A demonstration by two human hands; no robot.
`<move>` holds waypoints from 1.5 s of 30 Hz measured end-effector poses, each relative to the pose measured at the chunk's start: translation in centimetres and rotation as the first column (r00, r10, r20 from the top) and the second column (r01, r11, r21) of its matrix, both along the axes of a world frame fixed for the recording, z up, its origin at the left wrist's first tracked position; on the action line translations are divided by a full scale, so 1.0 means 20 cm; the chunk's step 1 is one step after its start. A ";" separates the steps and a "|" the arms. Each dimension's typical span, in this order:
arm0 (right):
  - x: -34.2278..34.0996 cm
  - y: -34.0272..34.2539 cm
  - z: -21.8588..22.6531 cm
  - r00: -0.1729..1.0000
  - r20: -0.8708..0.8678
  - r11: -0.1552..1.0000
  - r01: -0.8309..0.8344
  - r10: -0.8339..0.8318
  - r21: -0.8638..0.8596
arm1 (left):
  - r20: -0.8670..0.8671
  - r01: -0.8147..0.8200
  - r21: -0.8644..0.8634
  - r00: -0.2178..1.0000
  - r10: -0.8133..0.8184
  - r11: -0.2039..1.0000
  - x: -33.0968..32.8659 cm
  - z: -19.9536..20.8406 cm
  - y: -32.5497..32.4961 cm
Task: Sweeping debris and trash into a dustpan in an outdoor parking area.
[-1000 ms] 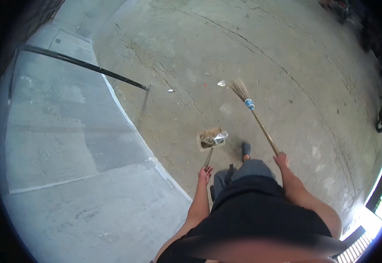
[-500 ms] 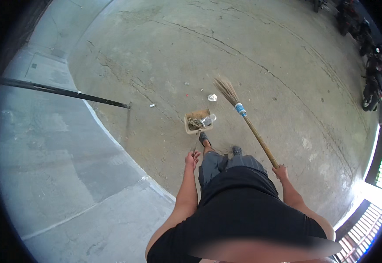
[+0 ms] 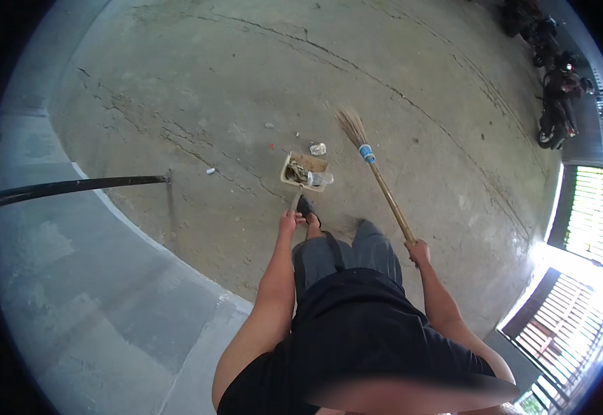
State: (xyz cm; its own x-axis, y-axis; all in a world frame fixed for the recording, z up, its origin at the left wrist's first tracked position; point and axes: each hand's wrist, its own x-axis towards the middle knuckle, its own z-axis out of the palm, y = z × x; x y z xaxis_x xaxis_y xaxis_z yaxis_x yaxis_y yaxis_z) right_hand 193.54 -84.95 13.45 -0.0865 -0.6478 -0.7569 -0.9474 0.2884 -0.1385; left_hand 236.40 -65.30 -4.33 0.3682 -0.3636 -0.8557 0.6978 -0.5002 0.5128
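Note:
My left hand (image 3: 290, 220) is closed round the handle of a cream box-shaped dustpan (image 3: 290, 182) on the concrete floor. In the pan lie dry leaf-like scraps (image 3: 297, 171) and a clear plastic container (image 3: 319, 178). A crumpled whitish wrapper (image 3: 317, 149) rests just past the pan's far edge. With my right hand (image 3: 418, 253) I grip the bamboo handle of a straw broom (image 3: 384, 183), bound with a blue band. Its bristles point away from me, right of the wrapper. Whether they touch the floor I cannot tell.
A small white piece (image 3: 210, 171), a red bit (image 3: 272, 146) and a pale lump (image 3: 269, 125) lie on the floor. A dark metal bar (image 3: 80, 185) reaches in from the left, above a grey raised slab (image 3: 94, 277). Motorcycles (image 3: 559, 104) and barred gates (image 3: 595, 214) line the right.
The dustpan has moved closer to the crumpled wrapper, with my left hand on its handle. The broom's bristles now lie farther from the wrapper. My whole view has shifted.

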 end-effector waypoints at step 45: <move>1.60 -0.47 0.76 0.841 -0.074 0.844 -0.534 0.536 0.046 | 0.022 -0.197 0.052 0.980 0.196 0.979 0.45 -0.16 0.03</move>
State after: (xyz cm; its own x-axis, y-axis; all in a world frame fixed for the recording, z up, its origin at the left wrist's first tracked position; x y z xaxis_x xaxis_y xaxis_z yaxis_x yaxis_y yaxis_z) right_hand 225.48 -94.31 28.64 0.2071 -0.5936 -0.7777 -0.9628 -0.2647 -0.0543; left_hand 245.35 -64.63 -7.45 0.4422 -0.2367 -0.8651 0.7769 -0.3810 0.5013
